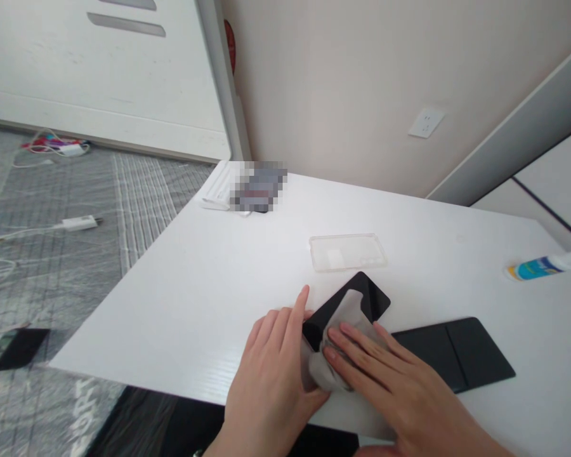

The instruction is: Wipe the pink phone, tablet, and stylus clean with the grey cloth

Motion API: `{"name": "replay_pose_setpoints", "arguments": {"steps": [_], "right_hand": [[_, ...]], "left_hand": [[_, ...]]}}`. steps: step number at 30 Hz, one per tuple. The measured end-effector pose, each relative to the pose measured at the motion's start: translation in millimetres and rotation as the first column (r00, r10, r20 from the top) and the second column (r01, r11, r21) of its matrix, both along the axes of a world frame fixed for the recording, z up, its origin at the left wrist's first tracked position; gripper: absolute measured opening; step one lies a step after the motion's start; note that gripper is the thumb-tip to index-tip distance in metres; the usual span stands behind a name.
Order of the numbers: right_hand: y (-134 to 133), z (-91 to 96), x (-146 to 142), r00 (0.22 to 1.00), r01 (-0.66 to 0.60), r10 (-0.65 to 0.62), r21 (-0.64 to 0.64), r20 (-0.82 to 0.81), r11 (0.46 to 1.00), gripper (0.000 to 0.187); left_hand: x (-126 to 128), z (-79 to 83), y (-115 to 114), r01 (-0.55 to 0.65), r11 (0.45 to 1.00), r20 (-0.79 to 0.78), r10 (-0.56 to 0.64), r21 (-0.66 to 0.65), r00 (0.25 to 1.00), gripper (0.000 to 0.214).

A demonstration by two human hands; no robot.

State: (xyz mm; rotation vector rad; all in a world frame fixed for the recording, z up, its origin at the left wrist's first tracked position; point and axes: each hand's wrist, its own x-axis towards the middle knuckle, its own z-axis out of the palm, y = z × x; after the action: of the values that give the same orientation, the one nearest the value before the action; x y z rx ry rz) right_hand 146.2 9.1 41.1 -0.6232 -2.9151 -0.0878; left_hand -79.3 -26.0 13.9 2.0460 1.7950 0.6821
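Note:
A black smartphone (330,306) lies at a slant on the white table near its front edge. My left hand (271,365) grips the phone's left side, thumb near the lower end and forefinger stretched along the edge. A crumpled grey cloth (347,312) covers part of the screen, with my right hand (394,374) pressing it down against the glass under its fingers. Just beyond the phone lies a clear phone case (349,251). To the right, partly behind my right hand, a flat dark panel or folder (480,352) with a crease across it rests on the table.
A bottle with a blue and yellow label (535,269) lies at the table's right side. At the far left corner sit a white item (217,184) and a blurred-out object (261,188). A white charger (80,223) and a dark flat device (19,349) are on the carpet.

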Motion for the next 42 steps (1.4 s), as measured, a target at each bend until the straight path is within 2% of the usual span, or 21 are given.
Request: {"name": "replay_pose_setpoints", "arguments": {"steps": [2, 4, 6, 8, 11, 13, 15, 17, 21, 26, 30, 34, 36, 38, 42], "right_hand": [[7, 0.1, 22, 0.999, 0.039, -0.04, 0.031, 0.032, 0.999, 0.088], [19, -2.6, 36, 0.987, 0.146, -0.149, 0.061, 0.06, 0.987, 0.083], [29, -7.2, 37, 0.964, 0.249, -0.255, 0.083, 0.071, 0.965, 0.081], [33, -12.1, 24, 0.949, 0.305, -0.309, 0.073, 0.055, 0.949, 0.091], [23, -17.0, -10, 0.965, 0.261, -0.26, -0.034, 0.015, 0.965, 0.112], [10, -18.3, -29, 0.979, 0.204, -0.206, -0.112, -0.006, 0.973, 0.12], [-2, -18.4, -38, 0.985, 0.166, -0.17, -0.141, -0.014, 0.976, 0.121], [-8, -17.6, -37, 0.993, 0.121, -0.122, -0.127, -0.003, 0.985, 0.113], [-6, -14.1, -24, 0.999, 0.031, -0.029, -0.101, 0.022, 0.994, 0.097], [-6, -8.2, -5, 0.999, 0.039, -0.037, -0.052, 0.038, 0.998, 0.097], [-5, -9.0, 23, 0.981, 0.175, -0.177, 0.032, 0.075, 0.984, 0.095], [13, -14.2, 39, 0.927, 0.361, -0.367, 0.082, 0.072, 0.929, 0.089], [22, -15.5, 29, 0.909, 0.411, -0.414, 0.065, 0.043, 0.909, 0.093], [24, -14.7, 8, 0.913, 0.408, -0.408, 0.017, 0.007, 0.913, 0.1], [10, -10.6, -34, 0.958, 0.271, -0.284, -0.191, -0.043, 0.943, 0.117]], "left_hand": [[1, 1.5, 0, -0.005, 1.0, -0.009, 0.005, 0.014, 1.0, 0.117], [2, 2.5, 0, -0.003, 1.0, -0.013, 0.003, 0.021, 1.0, 0.114], [2, 2.6, 0, -0.002, 1.0, -0.009, 0.002, 0.021, 1.0, 0.112], [2, 1.6, 0, -0.004, 1.0, 0.002, 0.003, 0.022, 1.0, 0.114], [1, -0.7, -1, -0.007, 1.0, -0.001, 0.007, 0.022, 1.0, 0.116], [1, -1.8, -1, -0.01, 1.0, -0.005, 0.01, 0.026, 1.0, 0.117], [1, -2.3, -1, -0.011, 0.999, 0.003, 0.011, 0.039, 1.0, 0.119], [2, -2.1, -1, -0.004, 0.999, 0.011, 0.004, 0.045, 1.0, 0.12], [3, -0.5, -1, 0.008, 1.0, 0.001, -0.008, 0.018, 1.0, 0.117], [4, 1.7, -1, 0.009, 1.0, -0.026, -0.009, 0.014, 1.0, 0.114], [4, 1.5, -1, 0.008, 1.0, -0.046, -0.006, 0.03, 0.999, 0.115], [4, 1.0, -1, 0.002, 0.999, -0.055, 0.0, 0.042, 0.998, 0.111], [4, 1.2, -1, 0.009, 0.999, -0.06, -0.006, 0.052, 0.998, 0.111], [4, 1.6, -1, 0.018, 0.998, -0.062, -0.015, 0.058, 0.998, 0.111], [4, 1.8, 0, 0.024, 0.998, -0.12, -0.017, 0.062, 0.993, 0.11]]}}
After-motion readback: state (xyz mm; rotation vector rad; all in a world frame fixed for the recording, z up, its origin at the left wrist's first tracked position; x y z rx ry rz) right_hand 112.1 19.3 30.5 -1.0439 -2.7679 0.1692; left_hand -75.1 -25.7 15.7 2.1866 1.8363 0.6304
